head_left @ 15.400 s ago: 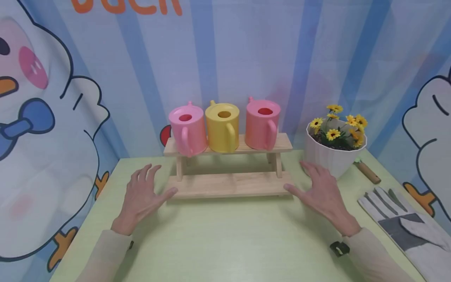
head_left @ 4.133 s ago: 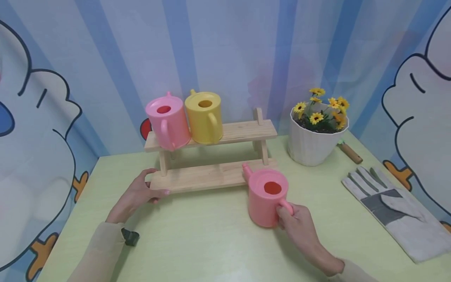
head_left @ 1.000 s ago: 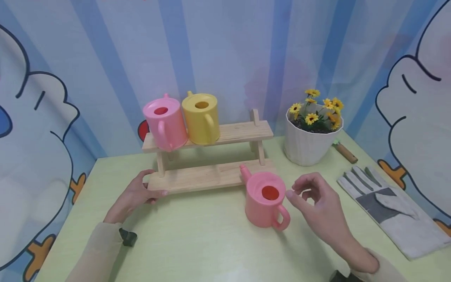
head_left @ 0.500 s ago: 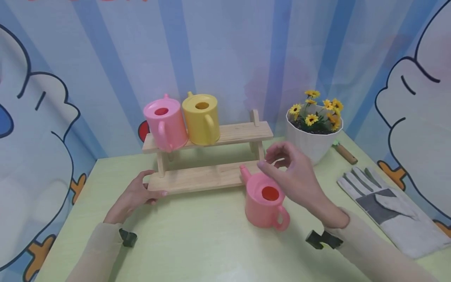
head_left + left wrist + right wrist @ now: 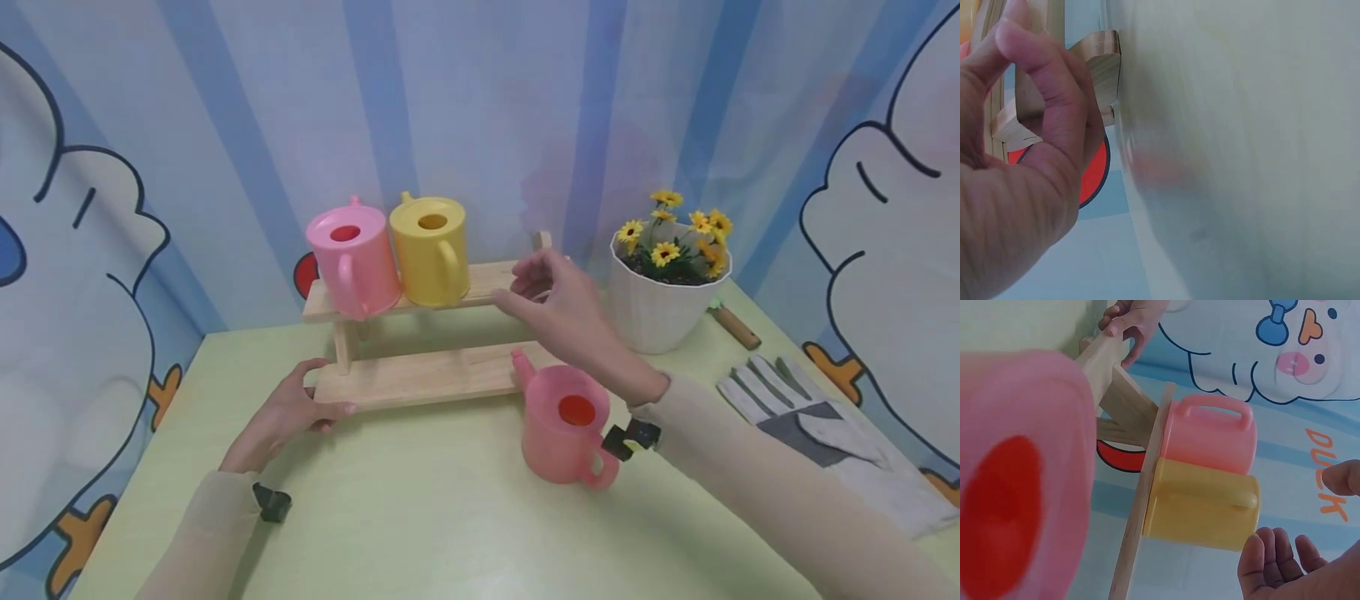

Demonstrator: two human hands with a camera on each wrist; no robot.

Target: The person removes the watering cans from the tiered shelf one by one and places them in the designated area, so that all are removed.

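Observation:
My left hand [image 5: 288, 414] grips the left end of the lower plank of a two-tier wooden stand [image 5: 427, 379]; the left wrist view has its fingers [image 5: 1063, 112] curved around the wood. A pink watering can [image 5: 356, 271] and a yellow watering can [image 5: 431, 262] stand side by side on the upper plank. My right hand [image 5: 570, 321] hovers over that plank's right part, fingers bent and apart, holding nothing. In the right wrist view its fingertips come close to the yellow can. Another pink watering can [image 5: 551, 442] stands in front of the stand, under my right forearm.
Behind the stand on the right is a white pot [image 5: 652, 308] with yellow flowers. A wooden-handled tool [image 5: 735, 327] lies beside it. Grey-white work gloves [image 5: 870, 483] lie at the table's right, partly behind my right sleeve. A striped cartoon curtain [image 5: 487, 125] hangs behind.
The right hand took the right-hand pink watering can off the upper plank, set it on the table and released it. It then moved left and forward toward the yellow can. The left hand came to grip the stand.

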